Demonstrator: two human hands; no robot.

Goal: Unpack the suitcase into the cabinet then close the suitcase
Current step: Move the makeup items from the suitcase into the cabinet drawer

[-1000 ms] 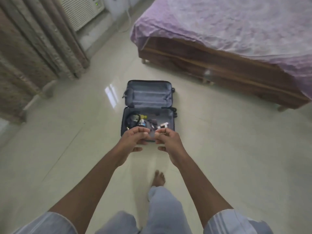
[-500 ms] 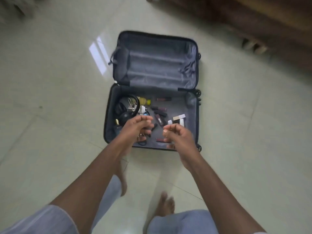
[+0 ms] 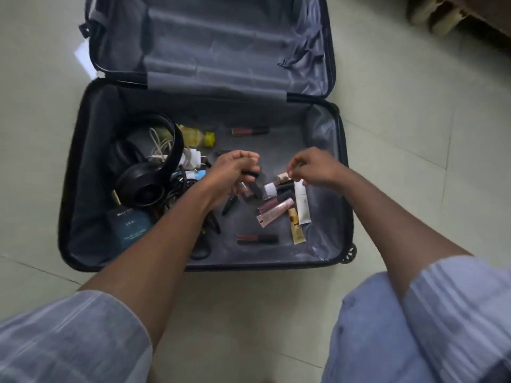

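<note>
A dark suitcase (image 3: 69,189) lies open on the floor, its grey-lined lid (image 3: 221,51) laid flat behind it. The lower half holds black headphones (image 3: 143,178), a white charger and cable (image 3: 190,157), a yellow bottle (image 3: 197,136), a blue box (image 3: 130,225) and several lipsticks and cosmetic tubes (image 3: 273,214). My left hand (image 3: 232,170) hovers over the middle of the half, fingers curled round a small dark tube (image 3: 251,174). My right hand (image 3: 315,167) is beside it with fingers curled and thumb near forefinger above a small beige-capped item (image 3: 282,176); I see nothing in it.
The suitcase rests on pale floor tiles (image 3: 401,134). A bed's wooden leg (image 3: 442,15) shows at the top right. My knee in light blue cloth (image 3: 387,327) is at the lower right, close to the suitcase's front wheel (image 3: 349,254).
I have moved up to the suitcase and bent down over it, so it fills the view. Both hands went from held together in front of me to over the small items inside.
</note>
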